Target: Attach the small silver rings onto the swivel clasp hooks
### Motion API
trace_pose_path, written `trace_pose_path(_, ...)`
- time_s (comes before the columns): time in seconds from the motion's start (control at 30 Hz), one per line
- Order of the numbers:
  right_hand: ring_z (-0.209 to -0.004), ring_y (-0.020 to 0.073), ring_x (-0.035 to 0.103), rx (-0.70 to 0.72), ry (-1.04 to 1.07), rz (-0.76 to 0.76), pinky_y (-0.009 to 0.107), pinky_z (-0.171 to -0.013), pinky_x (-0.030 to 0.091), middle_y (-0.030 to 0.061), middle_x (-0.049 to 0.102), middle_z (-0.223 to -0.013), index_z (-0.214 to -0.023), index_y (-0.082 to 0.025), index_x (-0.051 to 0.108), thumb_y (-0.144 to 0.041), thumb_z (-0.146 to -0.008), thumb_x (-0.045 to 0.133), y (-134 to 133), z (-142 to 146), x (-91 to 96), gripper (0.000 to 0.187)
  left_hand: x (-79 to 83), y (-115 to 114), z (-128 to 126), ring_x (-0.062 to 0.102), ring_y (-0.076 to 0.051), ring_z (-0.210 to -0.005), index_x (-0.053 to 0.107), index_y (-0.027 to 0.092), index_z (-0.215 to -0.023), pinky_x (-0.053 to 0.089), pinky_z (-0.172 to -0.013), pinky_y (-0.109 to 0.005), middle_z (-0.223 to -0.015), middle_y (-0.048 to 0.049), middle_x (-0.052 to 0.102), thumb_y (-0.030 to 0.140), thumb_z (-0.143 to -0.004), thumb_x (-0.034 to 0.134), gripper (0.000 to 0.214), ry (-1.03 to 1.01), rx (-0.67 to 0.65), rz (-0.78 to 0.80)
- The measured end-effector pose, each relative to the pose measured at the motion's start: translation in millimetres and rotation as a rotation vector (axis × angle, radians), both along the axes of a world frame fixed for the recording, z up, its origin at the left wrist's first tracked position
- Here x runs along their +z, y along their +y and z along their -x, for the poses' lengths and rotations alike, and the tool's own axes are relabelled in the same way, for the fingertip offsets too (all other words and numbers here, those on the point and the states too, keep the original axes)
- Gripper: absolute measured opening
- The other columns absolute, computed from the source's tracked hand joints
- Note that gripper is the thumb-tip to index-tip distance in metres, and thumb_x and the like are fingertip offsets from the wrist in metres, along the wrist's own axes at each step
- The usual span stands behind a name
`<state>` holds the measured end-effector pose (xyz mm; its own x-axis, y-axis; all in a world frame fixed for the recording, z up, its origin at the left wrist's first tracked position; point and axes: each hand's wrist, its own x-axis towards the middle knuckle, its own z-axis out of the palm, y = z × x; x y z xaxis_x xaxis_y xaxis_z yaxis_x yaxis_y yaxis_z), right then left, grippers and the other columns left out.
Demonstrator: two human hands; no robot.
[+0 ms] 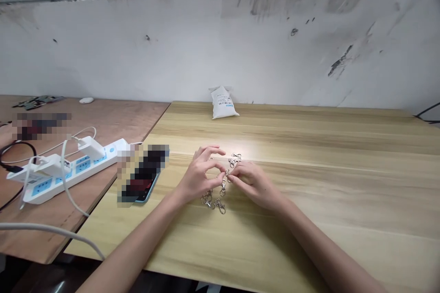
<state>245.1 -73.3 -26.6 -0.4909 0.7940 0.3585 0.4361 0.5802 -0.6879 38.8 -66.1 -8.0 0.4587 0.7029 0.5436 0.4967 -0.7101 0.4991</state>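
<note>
Head camera view: two bare hands meet over a light yellowish wood-grain table (343, 169), working at a small silver metal clasp (227, 172), the reference point for every place below. The left hand (199, 175) reaches it from the left; thumb and index fingertip are pinched together on it, while the other fingers arch loosely away. The right hand (254, 183) comes from the right, its thumb and forefinger closed tightly on the same clasp and its remaining fingers curled in. Fingertips cover much of the metal, so its finer parts cannot be told.

Just behind the held clasp lies a small cluster of similar silver clasps (235, 161). Just in front of it is a single silver swivel clasp (223, 187); a little farther forward and left, more shiny metal clasps (207, 201) lie, partly under the left hand.

Well to its left is a blue-edged phone (146, 176), mostly pixelated. Farther left, a long white power strip with blue sockets (82, 165) holds white plugs. Well behind the held clasp, near a scuffed white wall (220, 50), sits a white plastic packet with a printed label (224, 103).
</note>
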Motion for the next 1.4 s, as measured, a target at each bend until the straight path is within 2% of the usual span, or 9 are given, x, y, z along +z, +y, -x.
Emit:
trace_pose_path(0.13,-0.07,0.0138,0.058,-0.023,-0.018,-0.175,0.032,-0.076,0.043,0.0007,0.065,-0.076,-0.084,-0.02,0.061,-0.024,-0.095,0.053,8,-6,0.2,0.015,5.7,3,8,0.042,-0.026,-0.131,0.066,0.02,-0.077,0.036,-0.108,-0.046,-0.123,-0.0054,0.06,0.012,-0.082,0.063,0.01,0.031,0.005,0.014)
trace_pose_path(0.3,-0.071,0.0138,0.059,-0.134,-0.078,-0.517,0.032,-0.083,0.042,0.0017,0.067,-0.078,-0.091,-0.019,0.06,-0.014,-0.096,0.048,5,1,2.2,0.014,1.7,2,6,0.037,-0.026,-0.136,0.066,0.022,-0.077,0.034,-0.111,-0.049,-0.13,-0.0032,0.057,0.017,-0.084,0.063,0.009,0.107,-0.003,0.203)
trace_pose_path(0.47,-0.071,0.0138,0.057,-0.004,-0.228,-0.665,0.03,-0.084,0.042,0.0015,0.067,-0.077,-0.095,-0.018,0.062,-0.007,-0.095,0.045,-6,18,-1.1,0.02,-7.3,11,13,0.037,-0.028,-0.137,0.067,0.022,-0.079,0.032,-0.11,-0.052,-0.134,-0.0039,0.056,0.02,-0.085,0.061,0.008,0.263,0.12,0.145)
trace_pose_path(0.63,-0.078,0.0167,0.06,-0.171,-0.373,-0.518,0.032,-0.079,0.04,0.0029,0.068,-0.082,-0.088,-0.019,0.065,-0.013,-0.094,0.051,13,-2,-10.6,0.016,-16.6,26,30,0.04,-0.029,-0.133,0.068,0.021,-0.082,0.034,-0.107,-0.052,-0.129,-0.0064,0.058,0.02,-0.087,0.06,0.01,0.422,0.293,-0.02)
trace_pose_path(0.77,-0.088,0.0205,0.06,-0.221,-0.498,-0.421,0.034,-0.08,0.041,0.0087,0.066,-0.098,-0.106,-0.018,0.065,-0.013,-0.093,0.051,17,-14,-9.3,0.02,-17.8,27,32,0.045,-0.029,-0.128,0.068,0.021,-0.083,0.036,-0.104,-0.051,-0.125,-0.0072,0.06,0.02,-0.088,0.058,0.01,0.446,0.316,-0.04)
trace_pose_path(0.9,-0.099,0.022,0.056,-0.069,-0.459,-0.466,0.036,-0.088,0.04,0.01,0.063,-0.11,-0.112,-0.023,0.065,-0.023,-0.092,0.055,2,1,-7.7,0.022,-14.2,22,25,0.046,-0.028,-0.126,0.068,0.021,-0.087,0.04,-0.101,-0.047,-0.123,-0.0073,0.06,0.021,-0.089,0.057,0.01,0.414,0.236,-0.023)
trace_pose_path(1.03,-0.089,0.0188,0.056,0.073,-0.447,-0.504,0.037,-0.09,0.038,0.0052,0.065,-0.096,-0.098,-0.024,0.068,-0.025,-0.095,0.055,-3,18,-14.1,0.014,-13.3,18,21,0.045,-0.028,-0.126,0.067,0.021,-0.087,0.04,-0.101,-0.046,-0.124,-0.0069,0.06,0.021,-0.088,0.057,0.011,0.39,0.163,-0.013)
trace_pose_path(1.17,-0.085,0.0189,0.056,0.052,-0.404,-0.465,0.037,-0.088,0.04,0.0053,0.065,-0.088,-0.087,-0.02,0.063,-0.015,-0.095,0.05,0,19,-16.4,0.016,-11.8,17,20,0.047,-0.027,-0.124,0.067,0.021,-0.086,0.041,-0.099,-0.046,-0.121,-0.0066,0.06,0.02,-0.089,0.056,0.011,0.363,0.11,0.018)
trace_pose_path(1.4,-0.078,0.0175,0.056,-0.088,-0.09,-0.218,0.034,-0.079,0.04,0.0022,0.064,-0.082,-0.089,-0.02,0.055,-0.017,-0.094,0.05,3,8,-11.1,0.008,-8.9,11,13,0.053,-0.023,-0.116,0.068,0.023,-0.088,0.041,-0.1,-0.042,-0.113,-0.0041,0.064,0.023,-0.09,0.058,0.011,0.282,-0.032,0.104)
